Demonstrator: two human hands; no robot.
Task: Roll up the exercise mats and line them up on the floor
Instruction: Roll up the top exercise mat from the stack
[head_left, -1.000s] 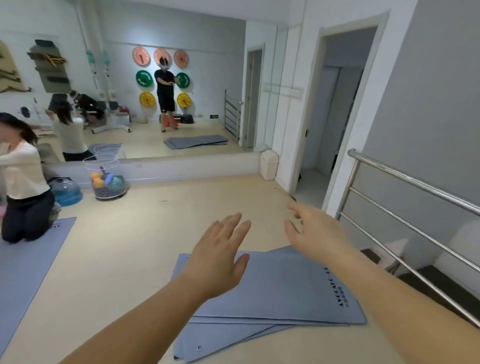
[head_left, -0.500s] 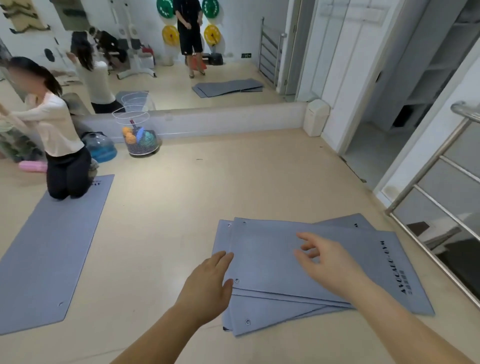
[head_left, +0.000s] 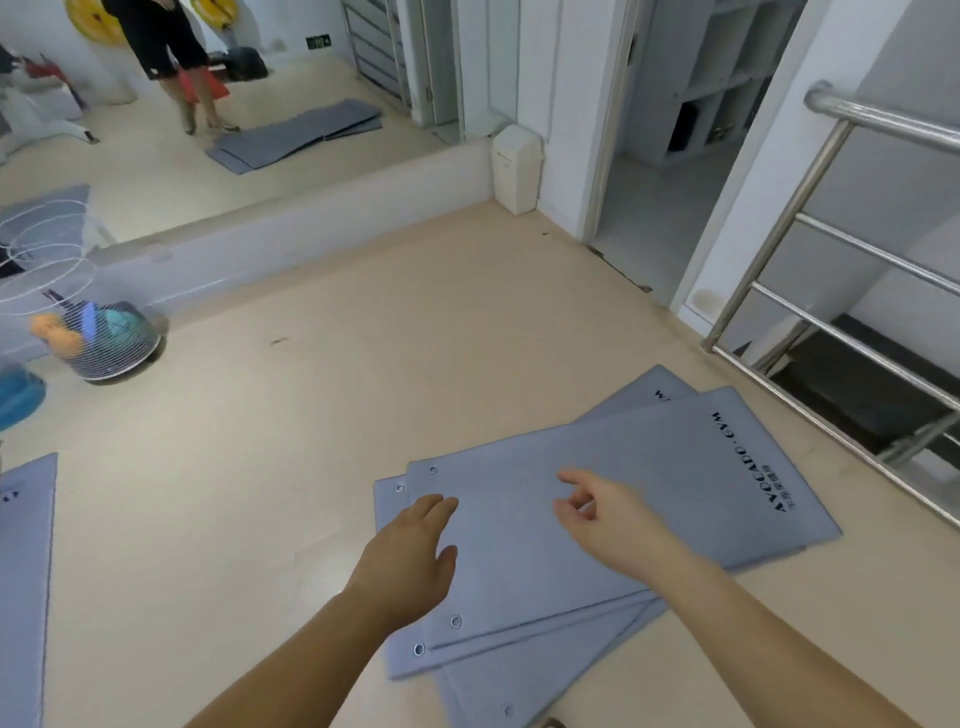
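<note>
- Head view: a loose stack of flat grey-blue exercise mats (head_left: 649, 499) lies unrolled on the beige floor (head_left: 311, 415), fanned at slightly different angles, near a steel railing (head_left: 831, 322).
- Left hand (head_left: 410, 561) is over the stack's left edge, palm down, fingers together and extended, gripping nothing.
- Right hand (head_left: 608, 514) is over the top mat, fingers loosely spread and curled, holding nothing; contact with the mat cannot be told.
- Another mat (head_left: 26, 571) lies flat at the far left.

Both forearms extended forward, bare. Left hand (head_left: 410, 558) palm down, fingers together and straight, holding nothing. Right hand (head_left: 608, 514) open too, index finger pointing ahead, other fingers loosely curled, nothing gripped.
</note>
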